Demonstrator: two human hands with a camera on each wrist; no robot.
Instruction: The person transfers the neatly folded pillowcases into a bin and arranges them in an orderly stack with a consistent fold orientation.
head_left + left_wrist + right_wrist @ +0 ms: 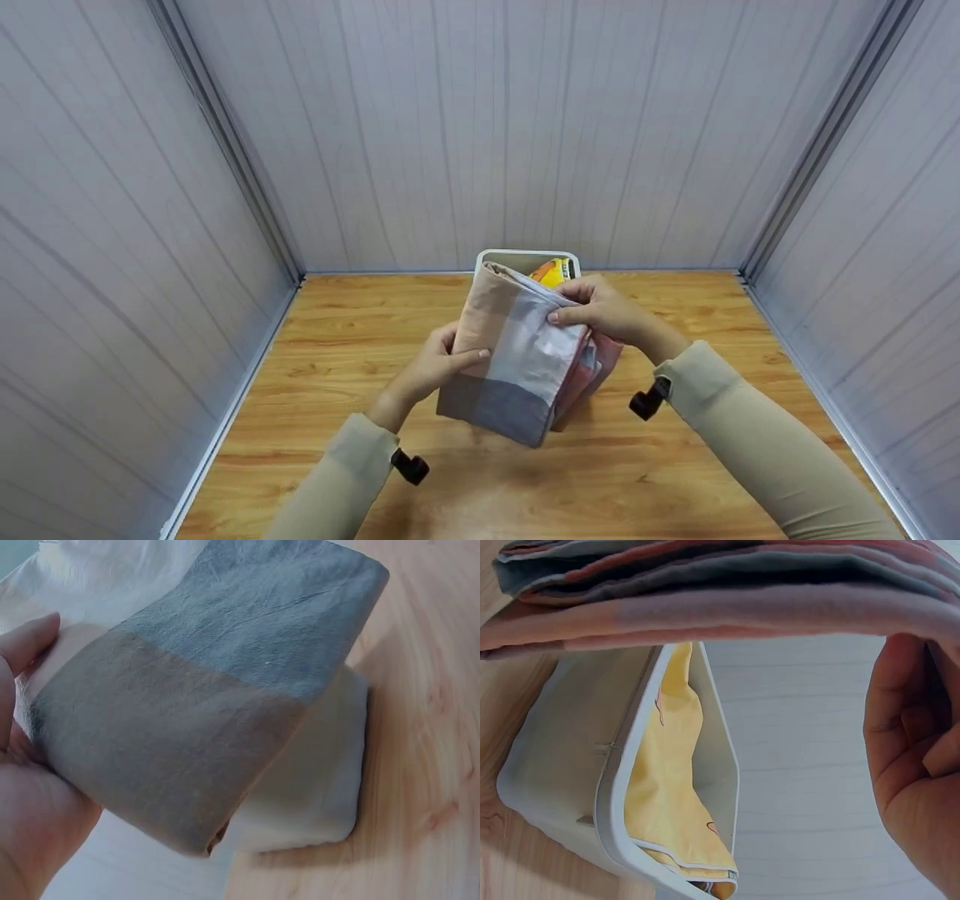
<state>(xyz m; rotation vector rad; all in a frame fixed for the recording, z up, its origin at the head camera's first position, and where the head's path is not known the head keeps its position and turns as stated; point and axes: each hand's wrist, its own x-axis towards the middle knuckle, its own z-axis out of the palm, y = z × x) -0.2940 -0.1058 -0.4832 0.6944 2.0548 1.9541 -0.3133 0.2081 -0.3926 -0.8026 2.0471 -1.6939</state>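
Note:
Both hands hold up a folded cloth (517, 345) with large peach, white and grey checks; its stacked reddish edges (727, 600) show in the right wrist view. My left hand (442, 364) pinches its left side, thumb on the front face. At the upper right edge, my right hand (607, 311) grips it between thumb and fingers. Behind and below the cloth stands a pale storage bin (570, 735), partly hidden in the head view. A yellow printed cloth (667, 780) with white piping lies inside the bin.
The bin stands on a wood-grain tabletop (330, 382), close to the pale back wall (510, 135). Panelled side walls (97, 262) close in the left and right. A small black device (411, 466) is strapped at each wrist over beige sleeves.

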